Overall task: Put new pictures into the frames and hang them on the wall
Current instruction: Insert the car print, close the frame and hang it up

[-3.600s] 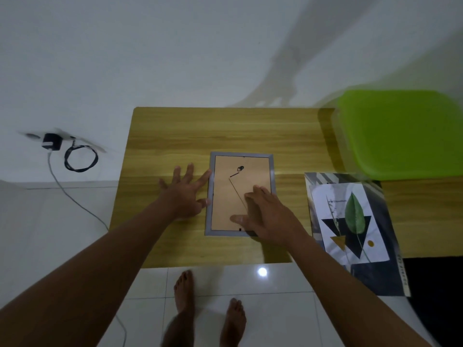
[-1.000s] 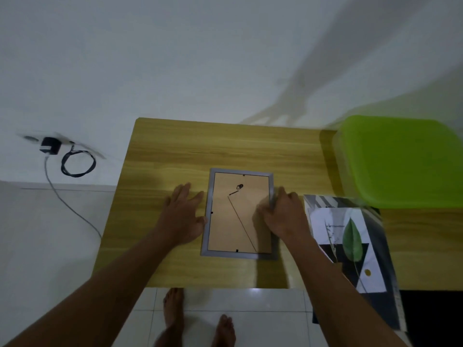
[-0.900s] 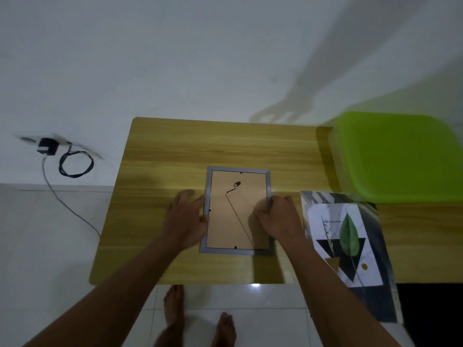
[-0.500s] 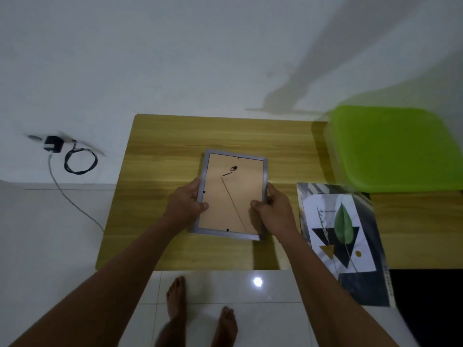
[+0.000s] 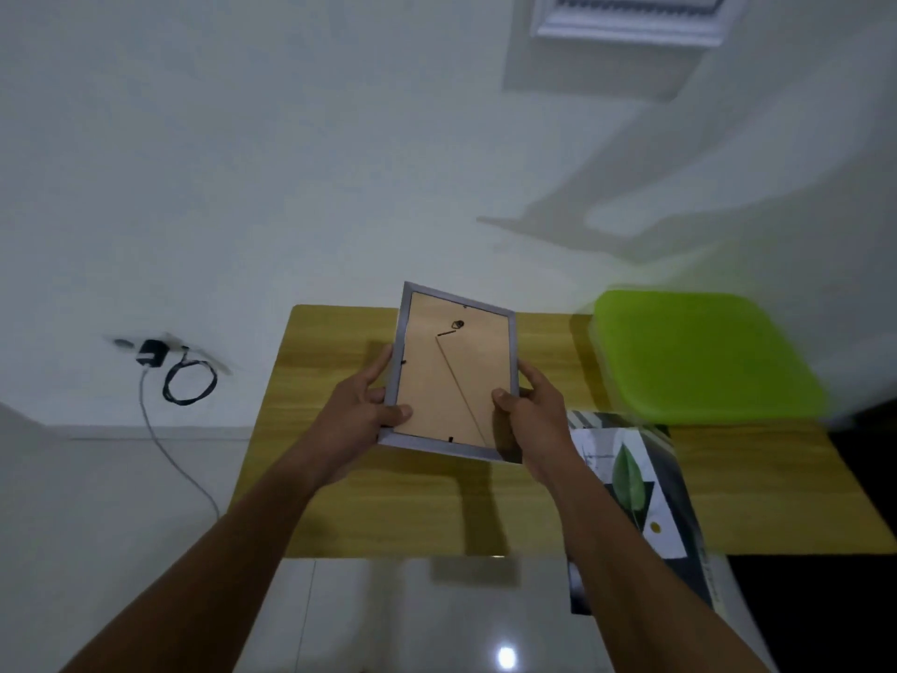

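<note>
Two grips only: your left hand [image 5: 361, 415] and right hand [image 5: 529, 420] clamp fingers on the side edges of the frame [image 5: 451, 376]; loosen either and it could drop onto the desk [image 5: 437, 507].

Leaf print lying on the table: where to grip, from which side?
Grip the near end of the flat leaf-pattern paper print: it juts past the front edge of the light wooden table, so a pinch from the person's side, thumb over, fingers under, should work. The rest lies flat on the wood.
</note>
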